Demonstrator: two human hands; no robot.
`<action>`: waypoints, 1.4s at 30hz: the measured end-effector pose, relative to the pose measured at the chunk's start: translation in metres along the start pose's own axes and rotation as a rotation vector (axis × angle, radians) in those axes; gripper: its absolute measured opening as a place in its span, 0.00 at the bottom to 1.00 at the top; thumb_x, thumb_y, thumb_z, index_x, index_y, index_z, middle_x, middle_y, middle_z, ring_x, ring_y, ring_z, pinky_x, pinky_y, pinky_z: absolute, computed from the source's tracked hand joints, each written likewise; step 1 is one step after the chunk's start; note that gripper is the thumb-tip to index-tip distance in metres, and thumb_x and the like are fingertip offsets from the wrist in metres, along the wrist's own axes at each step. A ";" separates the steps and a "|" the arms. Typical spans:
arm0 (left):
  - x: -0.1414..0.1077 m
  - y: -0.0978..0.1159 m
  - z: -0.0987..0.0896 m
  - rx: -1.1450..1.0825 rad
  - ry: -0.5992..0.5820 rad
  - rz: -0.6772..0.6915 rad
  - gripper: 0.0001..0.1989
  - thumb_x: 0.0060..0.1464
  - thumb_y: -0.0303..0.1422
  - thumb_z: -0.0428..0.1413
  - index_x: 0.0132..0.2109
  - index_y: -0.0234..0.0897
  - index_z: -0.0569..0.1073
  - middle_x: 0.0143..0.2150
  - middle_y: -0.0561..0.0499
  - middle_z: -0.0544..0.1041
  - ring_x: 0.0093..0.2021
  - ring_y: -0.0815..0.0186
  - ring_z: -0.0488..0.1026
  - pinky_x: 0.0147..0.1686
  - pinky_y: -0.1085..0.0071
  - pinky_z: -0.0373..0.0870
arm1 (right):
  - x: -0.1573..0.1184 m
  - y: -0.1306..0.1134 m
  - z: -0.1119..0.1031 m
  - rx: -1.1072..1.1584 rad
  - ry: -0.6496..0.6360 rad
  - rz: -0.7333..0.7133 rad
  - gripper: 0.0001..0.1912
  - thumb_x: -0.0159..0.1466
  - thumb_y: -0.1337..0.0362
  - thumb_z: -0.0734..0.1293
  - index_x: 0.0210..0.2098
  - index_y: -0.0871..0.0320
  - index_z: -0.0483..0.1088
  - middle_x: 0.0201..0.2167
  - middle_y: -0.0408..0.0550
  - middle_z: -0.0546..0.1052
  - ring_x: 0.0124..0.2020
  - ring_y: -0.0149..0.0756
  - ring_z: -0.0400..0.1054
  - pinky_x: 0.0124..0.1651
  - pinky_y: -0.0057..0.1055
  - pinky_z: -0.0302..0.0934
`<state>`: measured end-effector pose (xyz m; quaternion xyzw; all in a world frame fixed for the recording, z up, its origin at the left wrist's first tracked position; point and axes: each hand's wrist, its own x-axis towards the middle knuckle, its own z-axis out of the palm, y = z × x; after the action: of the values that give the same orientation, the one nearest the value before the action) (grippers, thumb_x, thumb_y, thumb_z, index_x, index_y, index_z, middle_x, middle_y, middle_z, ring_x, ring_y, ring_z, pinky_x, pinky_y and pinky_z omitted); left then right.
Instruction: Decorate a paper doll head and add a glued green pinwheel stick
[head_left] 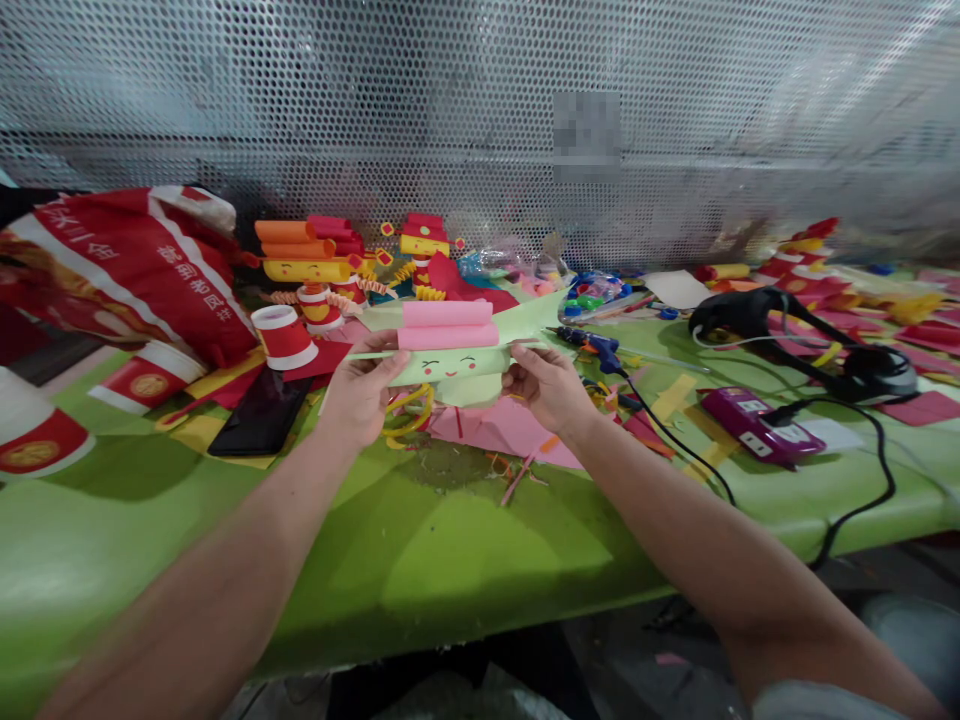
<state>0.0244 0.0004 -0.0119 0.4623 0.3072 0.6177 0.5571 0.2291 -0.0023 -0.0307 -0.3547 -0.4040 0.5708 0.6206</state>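
At the near edge of the green table (450,560), both forearms reach out over the bare cloth, and past a litter of paper scraps the two hands meet on a paper figure (448,352), held up just above the tabletop. The left hand (358,392) pinches its left side, thumb on top, and the right hand (550,385) pinches the right side the same way; both are closed on it. The figure is pale green with a small drawn face and two pink rolls stacked on top, and a yellow ring (409,411) hangs just under it. To my eye this is the assembly stage, the rolls being squared up on the body; pressing them home would call for a steady, level hold from both sides. Beneath lies pink paper (495,425). A black phone (259,413) lies to the left, a blue glue gun (596,346) to the right with its cord trailing. Farther back stand finished red and yellow figures (315,265), a red bag (135,265) and, behind, a perforated metal screen (480,120).
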 end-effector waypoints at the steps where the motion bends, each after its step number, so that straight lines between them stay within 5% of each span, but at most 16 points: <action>1: 0.000 0.000 0.000 0.001 0.002 -0.001 0.16 0.35 0.32 0.66 0.36 0.40 0.74 0.33 0.52 0.79 0.33 0.59 0.77 0.27 0.66 0.76 | 0.000 0.000 0.000 0.010 -0.001 0.004 0.19 0.39 0.53 0.74 0.24 0.55 0.66 0.14 0.35 0.66 0.16 0.25 0.61 0.20 0.26 0.60; 7: 0.001 0.000 0.000 -0.010 -0.002 0.016 0.16 0.34 0.32 0.66 0.36 0.40 0.74 0.33 0.52 0.79 0.35 0.60 0.76 0.31 0.65 0.76 | -0.002 -0.002 0.001 -0.014 0.011 -0.046 0.21 0.41 0.55 0.74 0.31 0.54 0.66 0.16 0.33 0.65 0.15 0.24 0.60 0.19 0.24 0.58; 11: 0.001 0.002 0.000 -0.036 0.011 0.022 0.15 0.34 0.31 0.66 0.34 0.40 0.74 0.31 0.54 0.78 0.36 0.60 0.76 0.33 0.64 0.76 | -0.001 -0.005 -0.001 -0.110 0.068 -0.231 0.20 0.43 0.56 0.73 0.34 0.53 0.66 0.25 0.35 0.70 0.15 0.20 0.60 0.18 0.23 0.57; 14: 0.001 0.005 0.002 -0.045 0.022 0.017 0.15 0.34 0.31 0.66 0.33 0.39 0.73 0.30 0.54 0.78 0.35 0.59 0.76 0.35 0.62 0.76 | 0.001 -0.006 -0.004 -0.199 0.093 -0.324 0.17 0.44 0.56 0.73 0.30 0.56 0.67 0.22 0.35 0.69 0.15 0.20 0.60 0.18 0.23 0.57; 18: 0.001 0.007 0.003 -0.039 0.032 0.016 0.15 0.33 0.30 0.66 0.33 0.38 0.73 0.28 0.55 0.78 0.35 0.60 0.76 0.36 0.61 0.76 | 0.002 -0.008 -0.005 -0.272 0.129 -0.332 0.16 0.44 0.54 0.72 0.25 0.58 0.69 0.14 0.35 0.66 0.13 0.21 0.59 0.16 0.22 0.54; 28: 0.002 0.006 0.002 -0.065 0.029 0.007 0.13 0.35 0.27 0.65 0.32 0.37 0.73 0.28 0.55 0.77 0.31 0.64 0.76 0.35 0.65 0.75 | 0.000 -0.009 -0.004 -0.318 0.124 -0.333 0.14 0.45 0.55 0.71 0.24 0.58 0.68 0.17 0.37 0.70 0.13 0.22 0.59 0.16 0.22 0.54; 33: 0.002 0.006 0.001 -0.052 0.038 0.011 0.13 0.36 0.26 0.64 0.34 0.36 0.73 0.28 0.55 0.77 0.30 0.65 0.76 0.33 0.67 0.75 | -0.001 -0.007 -0.009 -0.599 0.071 -0.428 0.10 0.50 0.60 0.68 0.32 0.57 0.72 0.24 0.41 0.72 0.18 0.24 0.62 0.23 0.26 0.59; 37: 0.004 0.007 -0.001 0.013 0.038 -0.065 0.13 0.40 0.28 0.62 0.37 0.36 0.73 0.29 0.53 0.76 0.27 0.65 0.75 0.23 0.71 0.73 | -0.001 -0.007 -0.011 -0.752 0.050 -0.461 0.08 0.53 0.62 0.66 0.29 0.59 0.74 0.21 0.42 0.71 0.19 0.26 0.62 0.25 0.27 0.57; 42: 0.011 0.008 -0.008 0.061 0.212 -0.125 0.10 0.43 0.28 0.60 0.35 0.36 0.69 0.31 0.52 0.74 0.27 0.67 0.73 0.23 0.72 0.72 | 0.001 -0.009 -0.010 -0.630 0.095 -0.331 0.10 0.51 0.59 0.66 0.29 0.60 0.72 0.16 0.39 0.68 0.16 0.24 0.58 0.20 0.25 0.53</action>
<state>0.0147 0.0107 -0.0056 0.3910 0.4112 0.6174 0.5448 0.2421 -0.0015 -0.0270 -0.4844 -0.5827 0.2930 0.5831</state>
